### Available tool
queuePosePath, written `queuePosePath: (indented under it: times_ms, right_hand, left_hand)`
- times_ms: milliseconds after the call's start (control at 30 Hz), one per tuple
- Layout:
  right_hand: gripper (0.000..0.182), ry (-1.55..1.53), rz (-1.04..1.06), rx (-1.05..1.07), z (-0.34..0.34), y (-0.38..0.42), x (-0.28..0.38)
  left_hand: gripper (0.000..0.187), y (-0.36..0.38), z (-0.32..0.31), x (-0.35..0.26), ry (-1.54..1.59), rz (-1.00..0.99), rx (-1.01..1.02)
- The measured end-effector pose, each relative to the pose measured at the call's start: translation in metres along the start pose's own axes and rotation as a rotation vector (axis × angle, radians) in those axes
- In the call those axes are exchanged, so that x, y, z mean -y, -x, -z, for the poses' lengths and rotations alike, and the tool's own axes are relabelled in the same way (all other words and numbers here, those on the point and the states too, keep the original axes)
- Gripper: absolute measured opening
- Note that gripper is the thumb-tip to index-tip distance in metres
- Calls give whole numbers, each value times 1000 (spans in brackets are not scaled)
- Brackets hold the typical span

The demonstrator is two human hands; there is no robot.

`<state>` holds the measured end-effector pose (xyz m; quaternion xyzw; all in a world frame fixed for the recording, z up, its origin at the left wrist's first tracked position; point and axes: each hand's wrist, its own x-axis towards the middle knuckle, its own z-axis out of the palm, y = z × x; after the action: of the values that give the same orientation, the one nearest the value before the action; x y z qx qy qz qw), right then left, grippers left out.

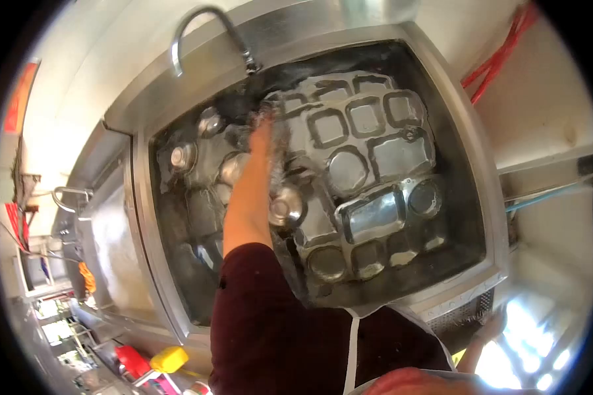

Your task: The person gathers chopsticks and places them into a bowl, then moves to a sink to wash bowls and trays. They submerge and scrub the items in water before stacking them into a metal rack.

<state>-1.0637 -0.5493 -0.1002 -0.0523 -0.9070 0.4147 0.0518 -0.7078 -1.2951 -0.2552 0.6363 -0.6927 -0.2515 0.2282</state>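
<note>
My left arm reaches across a steel sink [148,217] filled with water. Under the faucet [207,11], my left hand [261,131] is in splashing water, its fingers smeared by motion. Several metal compartment trays [372,217] lie under the water to its right, with square, round and rectangular hollows. Small metal bowls sit around my forearm, among them one bowl [284,205] to its right and another bowl [183,157] to its left. My right hand [493,326] is outside the sink at the lower right, close to a perforated metal piece [464,313]; its fingers do not show clearly.
A second basin [112,243] with its own faucet [71,195] adjoins on the left. Red and yellow plastic items [169,359] stand low at the lower left. Red cords [501,56] hang at the upper right, and a blue hose [540,197] runs along the right side.
</note>
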Motion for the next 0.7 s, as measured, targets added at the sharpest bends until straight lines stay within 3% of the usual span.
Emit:
queuePosePath:
  times_ms: [33, 67, 100, 133, 200, 233, 300, 333, 367, 400, 433, 467, 500, 567, 600, 633, 700]
  right_hand:
    - [31, -169, 46, 49, -24, 18, 70]
    - [31, 9, 399, 156, -41, 30, 123]
    - [31, 24, 648, 296, -60, 49, 172]
    - [33, -304, 438, 471, -88, 44, 162]
    - [35, -174, 368, 870, -117, 134, 296]
    - [34, -349, 103, 1106, -140, 152, 295]
    - [36, -477, -20, 1424, -194, 186, 271]
    - [36, -569, -90, 1583, -223, 203, 254]
    - [34, -820, -526, 1669, -224, 240, 262]
    - [32, -844, -357, 1657, -217, 250, 260]
    - [30, -863, -188, 1637, -210, 256, 260]
    - [27, -738, 189, 1562, -203, 259, 259]
    - [24, -600, 530, 1408, -195, 262, 259]
    - [19, 49, 1444, 792, -177, 255, 263]
    - [20, -290, 651, 1281, -184, 254, 257]
    - [25, -758, -258, 1245, -190, 254, 251]
    - [39, -297, 229, 1165, -210, 232, 218]
  left_hand:
    - [50, 14, -24, 8, 202, -8, -59]
    - [52, 65, 5, -38, -184, -430, -131]
    - [49, 96, 28, -72, -152, -326, -40]
    - [46, 118, 42, -89, -121, -223, 51]
    - [41, 141, 42, -88, 339, -49, 176]
    - [39, 157, 42, -87, 566, 41, 243]
    - [38, 214, 59, -114, 1090, 195, 268]
    - [36, 242, 82, -137, 1296, 424, 347]
    - [35, 263, 97, -156, 1489, 661, 432]
    - [33, 270, 68, -137, 1356, 564, 475]
    - [35, 273, 59, -121, 1276, 339, 464]
    - [37, 270, 89, -126, 848, 106, 427]
    - [41, 261, 120, -130, 420, -119, 371]
    - [56, 239, 116, -104, 115, -392, 173]
    - [63, 235, 113, -93, -35, -531, 79]
    - [75, 240, 114, -85, -56, -476, 374]
    - [99, 239, 110, -84, -123, -368, 941]
